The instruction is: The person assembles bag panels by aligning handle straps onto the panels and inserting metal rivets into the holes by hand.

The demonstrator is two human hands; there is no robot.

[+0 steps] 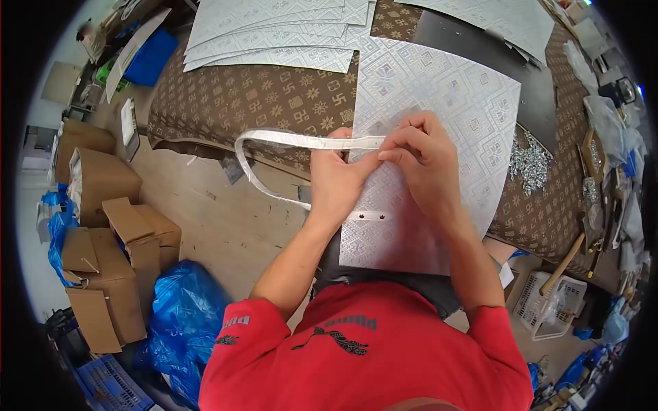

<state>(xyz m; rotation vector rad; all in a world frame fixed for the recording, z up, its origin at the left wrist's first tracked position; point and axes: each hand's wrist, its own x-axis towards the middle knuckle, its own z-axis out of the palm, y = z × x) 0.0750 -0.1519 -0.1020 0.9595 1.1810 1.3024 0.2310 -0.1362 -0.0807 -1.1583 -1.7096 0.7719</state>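
Observation:
A silver patterned sheet [466, 109] lies over the table's front edge and reaches down to my lap. A white strap [274, 136] loops out to the left of the sheet; its lower end lies on the sheet, with two dark rivets or holes. My left hand [334, 179] is closed round the strap near the sheet's left edge. With bent fingers, my right hand [426, 159] pinches the strap's upper end against the sheet. Both hands' fingertips nearly meet there. Any small part between them is hidden.
More patterned sheets [274, 41] are stacked on the brown cloth-covered table [253, 103]. A pile of small metal pieces [529, 164] is at the right. Cardboard boxes [110, 274] and a blue bag [181, 308] stand at left; a white basket [548, 301] is lower right. A person is far upper left.

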